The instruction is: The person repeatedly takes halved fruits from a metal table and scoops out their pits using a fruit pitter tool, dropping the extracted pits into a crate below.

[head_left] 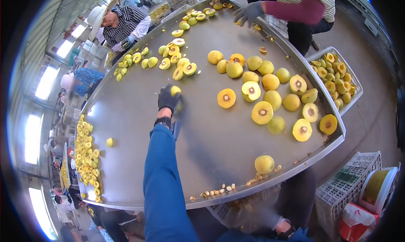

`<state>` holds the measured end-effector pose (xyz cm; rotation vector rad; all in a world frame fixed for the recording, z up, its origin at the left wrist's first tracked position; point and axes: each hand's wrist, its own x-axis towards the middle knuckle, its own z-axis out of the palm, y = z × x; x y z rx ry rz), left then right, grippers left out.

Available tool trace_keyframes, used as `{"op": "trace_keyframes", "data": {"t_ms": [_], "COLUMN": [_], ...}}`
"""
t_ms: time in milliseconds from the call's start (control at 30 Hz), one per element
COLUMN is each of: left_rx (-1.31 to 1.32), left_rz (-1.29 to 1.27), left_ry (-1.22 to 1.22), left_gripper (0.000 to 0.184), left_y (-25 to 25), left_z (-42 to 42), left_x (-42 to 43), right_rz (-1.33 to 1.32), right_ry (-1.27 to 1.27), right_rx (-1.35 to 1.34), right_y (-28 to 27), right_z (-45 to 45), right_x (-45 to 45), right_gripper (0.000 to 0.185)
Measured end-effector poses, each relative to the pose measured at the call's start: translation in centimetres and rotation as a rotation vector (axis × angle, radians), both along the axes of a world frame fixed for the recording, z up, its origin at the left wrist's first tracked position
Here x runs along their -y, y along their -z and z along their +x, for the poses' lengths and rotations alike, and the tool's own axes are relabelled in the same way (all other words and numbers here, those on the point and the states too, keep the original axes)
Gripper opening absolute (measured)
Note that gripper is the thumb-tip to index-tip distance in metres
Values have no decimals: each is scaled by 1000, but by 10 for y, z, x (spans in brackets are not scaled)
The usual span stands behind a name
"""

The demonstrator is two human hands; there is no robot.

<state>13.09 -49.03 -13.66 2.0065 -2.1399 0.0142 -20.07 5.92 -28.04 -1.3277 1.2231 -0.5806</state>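
Observation:
My left hand (pixel 168 100), in a dark glove, reaches over the middle of the metal table. Its fingers close round a yellow peach half (pixel 175 90). My right hand (pixel 265 211) is low, below the near table edge, and smeared by motion; its fingers cannot be made out. A whole peach (pixel 264 164) lies on the near edge closest to it. Whole and halved peaches (pixel 262 112), some with pits showing, spread across the right side. Beyond my left hand lie cut halves (pixel 190 68). Many small pieces (pixel 87 157) are heaped along the left edge.
The table's raised rim (pixel 270 185) has loose pits (pixel 219 190) along it. Across the table a person's gloved hand (pixel 249 12) rests near the far right edge; another person (pixel 126 24) works at the far left. A fruit-filled crate (pixel 357 92) and a grey crate (pixel 327 195) stand right.

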Motion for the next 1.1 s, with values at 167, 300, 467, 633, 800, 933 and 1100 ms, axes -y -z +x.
{"op": "trace_keyframes", "data": {"t_ms": [167, 300, 467, 633, 800, 933, 1100], "left_rx": [95, 122, -509, -1756, -1592, -1591, -1642], "left_rz": [-110, 241, 152, 300, 60, 67, 100], "left_ry": [399, 499, 507, 147, 106, 85, 44], "left_gripper": [65, 63, 48, 49, 57, 56, 65], "left_y": [0, -54, -74, -104, -122, -138, -148], "left_z": [-49, -107, -121, -129, -159, -176, -183], "left_x": [-109, -209, -274, -351, -420, -455, -476], "right_rz": [136, -148, -94, -304, -481, -691, -783], "right_ry": [-258, -134, -103, 13, 33, 7, -35], "right_rx": [-74, -124, -62, -313, -257, -366, -421], "right_y": [-31, -51, -35, -180, -273, -297, -307], "right_z": [-5, -7, -30, -52, -38, -23, -17], "right_x": [41, 40, 40, 54, 64, 62, 55], "right_gripper": [25, 36, 30, 29, 25, 26, 25]}}
